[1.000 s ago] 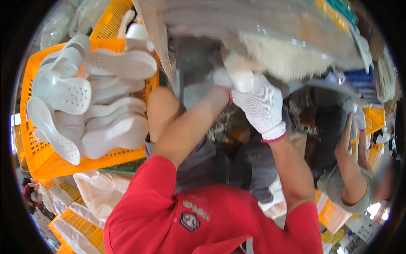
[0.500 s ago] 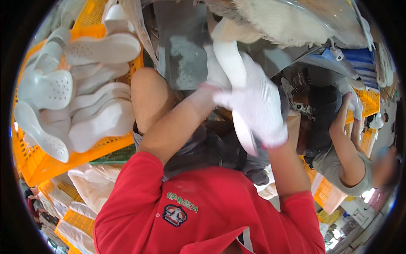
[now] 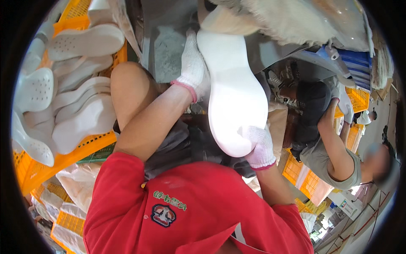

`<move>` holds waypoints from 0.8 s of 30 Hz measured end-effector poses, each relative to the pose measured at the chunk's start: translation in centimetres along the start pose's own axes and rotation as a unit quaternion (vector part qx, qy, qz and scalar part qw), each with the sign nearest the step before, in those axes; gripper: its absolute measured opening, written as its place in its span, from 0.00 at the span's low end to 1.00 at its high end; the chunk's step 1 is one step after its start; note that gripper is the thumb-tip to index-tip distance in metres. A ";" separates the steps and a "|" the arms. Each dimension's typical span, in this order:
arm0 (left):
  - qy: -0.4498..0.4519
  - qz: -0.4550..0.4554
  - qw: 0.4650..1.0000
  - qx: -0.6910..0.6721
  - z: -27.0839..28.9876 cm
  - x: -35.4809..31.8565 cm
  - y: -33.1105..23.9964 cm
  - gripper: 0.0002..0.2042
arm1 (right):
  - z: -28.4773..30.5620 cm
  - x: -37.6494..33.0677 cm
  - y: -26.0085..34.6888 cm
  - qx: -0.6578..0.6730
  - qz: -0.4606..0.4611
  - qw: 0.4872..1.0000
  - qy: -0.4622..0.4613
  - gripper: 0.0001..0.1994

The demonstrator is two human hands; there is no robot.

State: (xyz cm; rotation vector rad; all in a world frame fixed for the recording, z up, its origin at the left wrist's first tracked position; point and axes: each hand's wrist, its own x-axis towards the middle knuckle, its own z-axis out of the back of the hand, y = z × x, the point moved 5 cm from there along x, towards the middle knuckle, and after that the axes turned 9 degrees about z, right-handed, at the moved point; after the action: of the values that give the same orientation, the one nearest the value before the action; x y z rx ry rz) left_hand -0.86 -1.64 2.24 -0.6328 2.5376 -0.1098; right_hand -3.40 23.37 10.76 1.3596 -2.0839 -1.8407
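Note:
A long white shoe insole (image 3: pixel 239 95) lies lengthwise between my hands, its broad smooth face toward me. My right hand (image 3: pixel 260 146), in a white knitted glove, closes round the near end, with the thumb on the face and the other fingers hidden underneath. Along the insole's left edge, toward the far end, my gloved left hand (image 3: pixel 193 67) grips it; part of that hand is hidden behind the insole. The far end touches or overlaps a rounded beige piece (image 3: pixel 228 21), which I cannot make out clearly.
On the left, a yellow crate (image 3: pixel 91 146) holds several white insoles (image 3: pixel 86 41), some perforated. Shaggy cream material (image 3: pixel 292 21) hangs over the top beside a grey metal surface (image 3: pixel 167 51). At the right, another person (image 3: pixel 334 158) works near more yellow crates (image 3: pixel 357 100).
The insole has turned from edge-on to face-up. My right hand has moved down to its near end, while my left hand has shifted left along its edge.

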 end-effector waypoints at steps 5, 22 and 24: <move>-0.081 -0.324 0.761 0.556 -1.2 2.5 -3.6 0.17 | -0.3 4.0 -1.1 -0.117 0.127 0.983 0.059 0.20; -0.257 -0.122 0.535 0.795 14.8 -17.1 -33.1 0.23 | 19.8 -5.7 0.9 -0.632 0.052 0.773 -0.033 0.22; -0.192 -0.248 0.584 0.748 11.7 -20.6 -32.7 0.24 | 15.2 -4.3 2.3 -0.590 0.130 0.795 -0.046 0.23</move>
State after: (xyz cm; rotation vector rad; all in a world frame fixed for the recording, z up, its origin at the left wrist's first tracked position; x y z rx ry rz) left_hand 34.26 -20.74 8.20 -0.4416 0.9917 -1.8020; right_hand -10.45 37.63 10.28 0.5789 -0.6358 -2.3280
